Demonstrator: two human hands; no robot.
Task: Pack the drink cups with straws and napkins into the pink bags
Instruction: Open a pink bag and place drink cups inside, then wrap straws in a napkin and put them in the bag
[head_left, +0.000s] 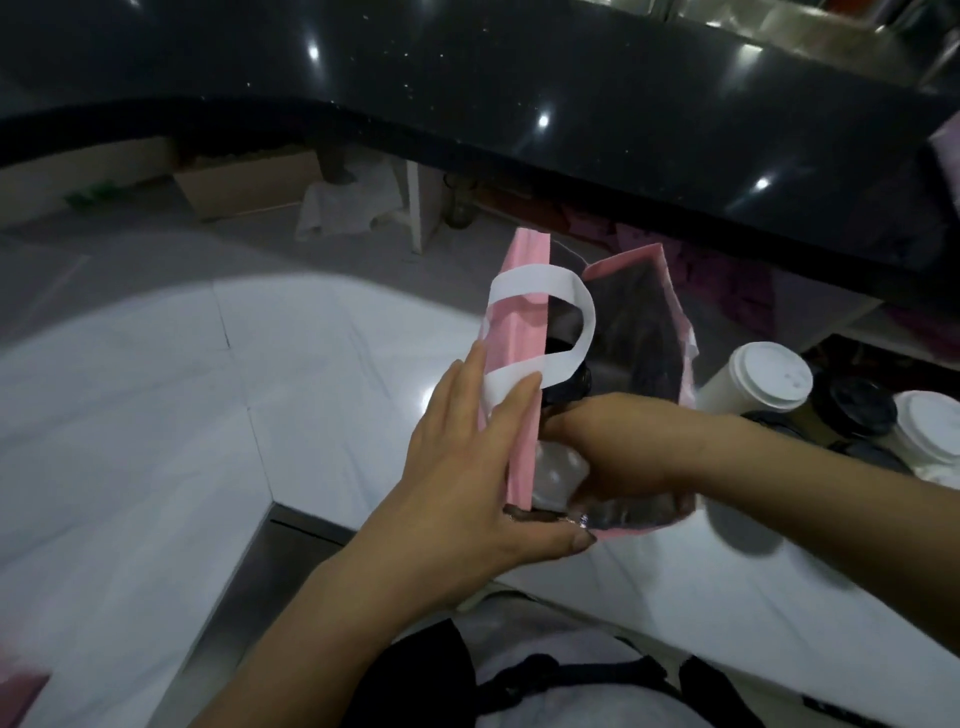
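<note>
A: Where's the cup?
B: The black-lidded clear cup (563, 467) is in the pink bag (519, 322) mouth, frame centre, long axis up-frame. Right hand (623, 452) grips it from the right.
A: And the left hand (467, 467)?
B: Flat, fingers straight, on the bag's left wall.

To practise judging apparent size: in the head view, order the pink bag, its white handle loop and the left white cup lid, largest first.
1. pink bag
2. white handle loop
3. left white cup lid
Handle and lid look close; nearness makes that pair unsure.
</note>
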